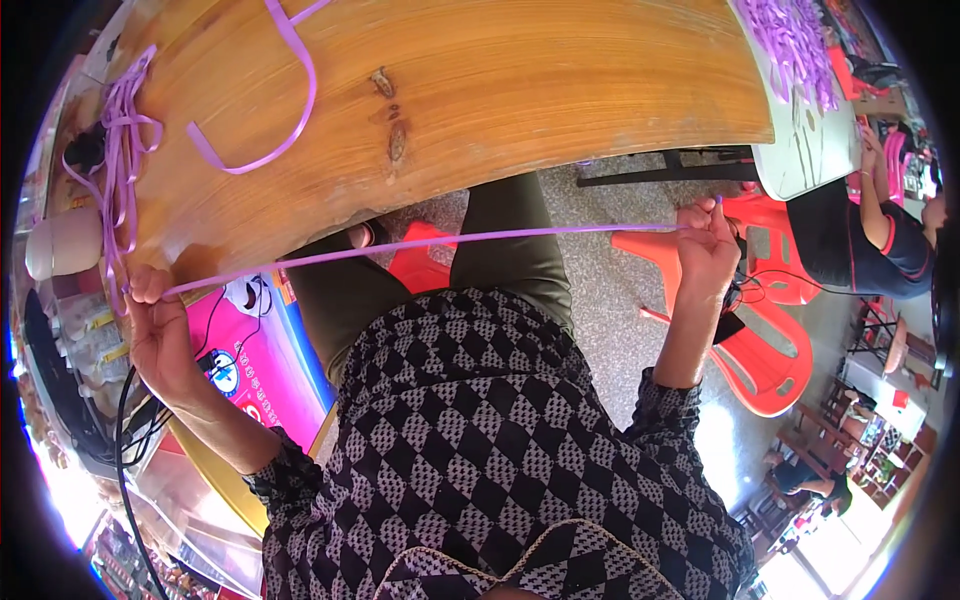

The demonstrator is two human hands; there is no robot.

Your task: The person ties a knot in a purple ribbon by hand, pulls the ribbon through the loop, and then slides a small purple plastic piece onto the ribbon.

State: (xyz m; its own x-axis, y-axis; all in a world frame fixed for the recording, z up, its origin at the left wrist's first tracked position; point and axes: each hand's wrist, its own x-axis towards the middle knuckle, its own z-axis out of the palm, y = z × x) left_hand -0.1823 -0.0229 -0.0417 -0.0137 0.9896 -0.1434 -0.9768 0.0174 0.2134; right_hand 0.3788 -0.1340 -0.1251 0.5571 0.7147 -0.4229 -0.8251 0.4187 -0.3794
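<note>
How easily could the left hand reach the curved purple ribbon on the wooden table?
Probably yes: bare tabletop lies between the left hand and the curved ribbon, though that hand pinches a taut ribbon.

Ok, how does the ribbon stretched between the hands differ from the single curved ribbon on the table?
The stretched ribbon runs nearly straight; the curved ribbon bends like a hook. The stretched ribbon is held by the left hand and right hand; the curved ribbon lies untouched on the wooden table. Both are purple.

left hand [160, 325]: curled | right hand [708, 248]: curled | 2 hands: wide apart
</note>
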